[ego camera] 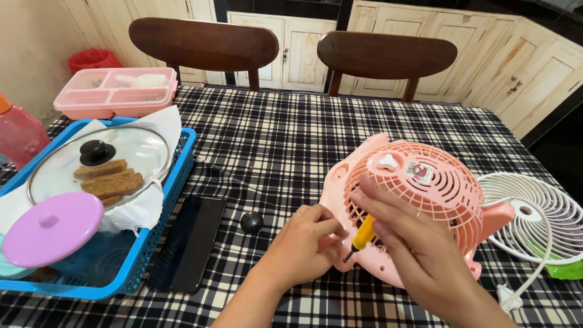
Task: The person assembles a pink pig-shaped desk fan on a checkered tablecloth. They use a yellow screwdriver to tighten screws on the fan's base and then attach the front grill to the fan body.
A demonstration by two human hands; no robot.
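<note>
checked table – left hand pinching pink fan edge, right hand gripping screwdriver

**Open middle, crowded sides**

The table has its widest bare stretch across the middle and toward the far edge, in front of the 2 chairs. The left side is blocked by the blue basket, with a glass lid and purple lid in it, and the pink lunch box at the far left corner. A black phone and a small black knob lie just beside the left hand. The right side is filled by the pink fan housing, the right hand holding a yellow screwdriver, the white grille and a white cord along the right edge.
</note>
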